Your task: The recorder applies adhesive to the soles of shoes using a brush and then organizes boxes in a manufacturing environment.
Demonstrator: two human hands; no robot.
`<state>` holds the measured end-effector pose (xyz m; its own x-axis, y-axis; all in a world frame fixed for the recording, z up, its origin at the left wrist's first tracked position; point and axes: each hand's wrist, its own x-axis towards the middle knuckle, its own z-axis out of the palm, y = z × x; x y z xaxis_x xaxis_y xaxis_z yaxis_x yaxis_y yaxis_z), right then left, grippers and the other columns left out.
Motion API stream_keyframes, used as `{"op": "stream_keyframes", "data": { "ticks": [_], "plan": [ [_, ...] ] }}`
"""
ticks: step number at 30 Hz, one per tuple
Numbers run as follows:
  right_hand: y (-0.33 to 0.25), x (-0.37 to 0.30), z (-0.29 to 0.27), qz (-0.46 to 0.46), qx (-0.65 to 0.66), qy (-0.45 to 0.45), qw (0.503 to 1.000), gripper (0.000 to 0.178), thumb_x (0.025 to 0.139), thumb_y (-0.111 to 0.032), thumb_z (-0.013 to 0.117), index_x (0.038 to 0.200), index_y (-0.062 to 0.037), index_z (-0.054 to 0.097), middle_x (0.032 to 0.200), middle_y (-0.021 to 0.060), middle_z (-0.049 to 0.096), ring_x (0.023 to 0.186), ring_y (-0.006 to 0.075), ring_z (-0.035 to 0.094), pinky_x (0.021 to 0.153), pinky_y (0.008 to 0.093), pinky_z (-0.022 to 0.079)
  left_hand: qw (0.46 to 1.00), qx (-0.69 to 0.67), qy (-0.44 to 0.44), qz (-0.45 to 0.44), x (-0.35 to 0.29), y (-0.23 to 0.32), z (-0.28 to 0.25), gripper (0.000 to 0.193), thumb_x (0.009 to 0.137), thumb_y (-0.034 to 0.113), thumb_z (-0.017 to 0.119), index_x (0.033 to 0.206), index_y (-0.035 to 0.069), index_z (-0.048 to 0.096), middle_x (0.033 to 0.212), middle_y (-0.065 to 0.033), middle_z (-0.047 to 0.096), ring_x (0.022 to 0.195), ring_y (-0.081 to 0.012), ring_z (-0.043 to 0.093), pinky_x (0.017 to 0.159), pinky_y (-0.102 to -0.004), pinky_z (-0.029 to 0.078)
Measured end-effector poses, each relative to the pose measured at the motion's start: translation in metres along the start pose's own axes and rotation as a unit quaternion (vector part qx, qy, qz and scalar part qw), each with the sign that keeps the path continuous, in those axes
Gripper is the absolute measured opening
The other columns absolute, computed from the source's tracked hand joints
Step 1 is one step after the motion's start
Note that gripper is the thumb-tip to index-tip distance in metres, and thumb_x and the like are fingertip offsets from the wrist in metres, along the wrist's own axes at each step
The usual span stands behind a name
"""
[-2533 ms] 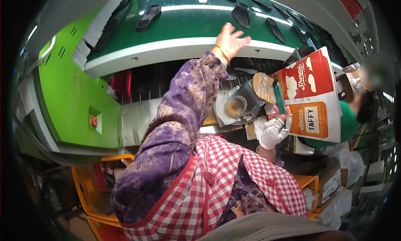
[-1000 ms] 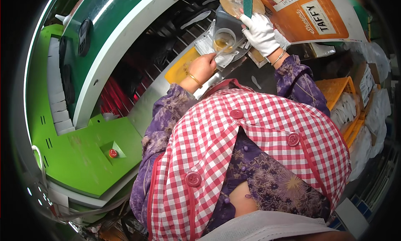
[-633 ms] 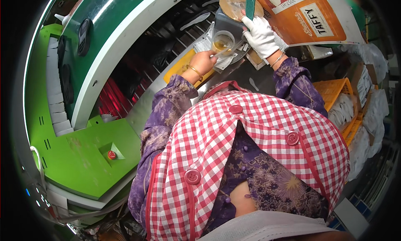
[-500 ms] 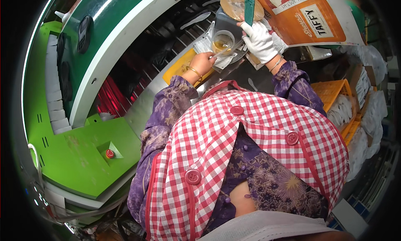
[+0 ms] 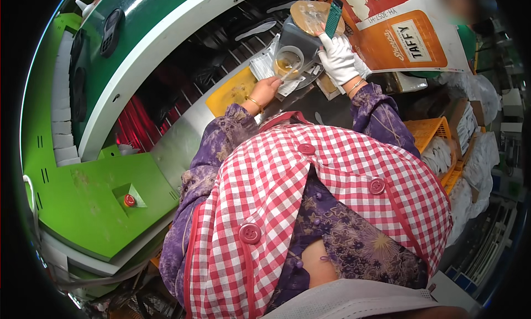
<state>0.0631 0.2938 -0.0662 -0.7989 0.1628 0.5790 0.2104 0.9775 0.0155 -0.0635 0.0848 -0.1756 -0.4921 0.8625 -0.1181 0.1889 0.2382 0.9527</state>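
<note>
My left hand point(image 5: 265, 91), bare with a gold bracelet, pinches a thin pale stick point(image 5: 286, 74). Its far end reaches into a round white cup point(image 5: 299, 52) with amber liquid inside. In a white glove, my right hand point(image 5: 338, 60) is closed around the lower end of a flat green textured strip point(image 5: 333, 19), which stands up from the fingers. Behind the glove, a tan translucent disc point(image 5: 310, 15) lies over a dark grey container point(image 5: 295, 34). Whether the right fingers also touch the disc is hidden.
A yellow stained board point(image 5: 228, 92) lies left of the cup, beside white papers point(image 5: 262, 66). Black shoe soles point(image 5: 112, 32) rest on a green conveyor point(image 5: 133, 29) at left. A red button point(image 5: 129, 200) sits on the green housing. Orange baskets point(image 5: 423, 132) stand at right.
The whole view has shifted slightly. The green strip in my right hand now tilts more to the right. My left hand still holds the stick at the cup.
</note>
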Motion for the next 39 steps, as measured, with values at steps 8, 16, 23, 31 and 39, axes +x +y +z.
{"op": "stream_keyframes", "data": {
  "ticks": [8, 16, 23, 31, 39],
  "plan": [
    [-0.001, 0.006, 0.007, -0.001, -0.029, 0.027, 0.999, 0.050, 0.075, -0.013, 0.062, 0.123, -0.0103, 0.049, 0.102, 0.0117, 0.059, 0.079, 0.0287, 0.054, 0.078, 0.0420, 0.042, 0.952, -0.263, -0.051, -0.147, -0.016, 0.008, 0.009, 0.029, 0.097, 0.022, 0.043, 0.111, 0.001, 0.058, 0.061, 0.0057, 0.037, 0.047, -0.0035, 0.029, 0.042, -0.0192, 0.022],
    [-0.012, -0.011, 0.002, 0.020, -0.010, 0.079, 0.997, 0.045, 0.076, -0.009, 0.061, 0.119, -0.0091, 0.051, 0.125, 0.0132, 0.053, 0.099, 0.0305, 0.054, 0.090, 0.0437, 0.040, 0.795, -0.581, -0.057, -0.165, -0.023, 0.004, 0.016, 0.029, 0.098, 0.022, 0.043, 0.116, -0.001, 0.049, 0.062, 0.0039, 0.036, 0.045, -0.0044, 0.026, 0.039, -0.0182, 0.023],
    [-0.023, -0.028, -0.010, 0.053, 0.049, 0.063, 0.995, 0.044, 0.074, -0.004, 0.060, 0.117, -0.0098, 0.053, 0.126, 0.0127, 0.052, 0.106, 0.0316, 0.053, 0.093, 0.0416, 0.040, 0.788, -0.592, -0.077, -0.147, -0.040, 0.003, 0.004, 0.030, 0.099, 0.023, 0.040, 0.119, 0.001, 0.047, 0.063, 0.0037, 0.035, 0.045, -0.0033, 0.026, 0.040, -0.0167, 0.025],
    [-0.034, -0.037, -0.001, -0.003, 0.054, 0.089, 0.995, 0.040, 0.068, -0.005, 0.063, 0.108, -0.0119, 0.058, 0.118, 0.0083, 0.060, 0.098, 0.0283, 0.057, 0.085, 0.0418, 0.043, 0.786, -0.602, -0.082, -0.113, -0.052, 0.002, -0.006, 0.028, 0.099, 0.023, 0.042, 0.114, 0.000, 0.050, 0.061, 0.0046, 0.037, 0.043, -0.0023, 0.029, 0.039, -0.0162, 0.025],
    [-0.028, -0.016, 0.030, -0.126, 0.022, 0.076, 0.989, 0.029, 0.069, -0.010, 0.063, 0.098, -0.0129, 0.059, 0.091, 0.0028, 0.064, 0.090, 0.0260, 0.057, 0.077, 0.0403, 0.044, 0.813, -0.561, -0.094, -0.129, -0.058, 0.003, -0.013, 0.029, 0.099, 0.023, 0.041, 0.116, 0.001, 0.049, 0.061, 0.0046, 0.036, 0.043, -0.0026, 0.028, 0.038, -0.0155, 0.025]
  ]
}}
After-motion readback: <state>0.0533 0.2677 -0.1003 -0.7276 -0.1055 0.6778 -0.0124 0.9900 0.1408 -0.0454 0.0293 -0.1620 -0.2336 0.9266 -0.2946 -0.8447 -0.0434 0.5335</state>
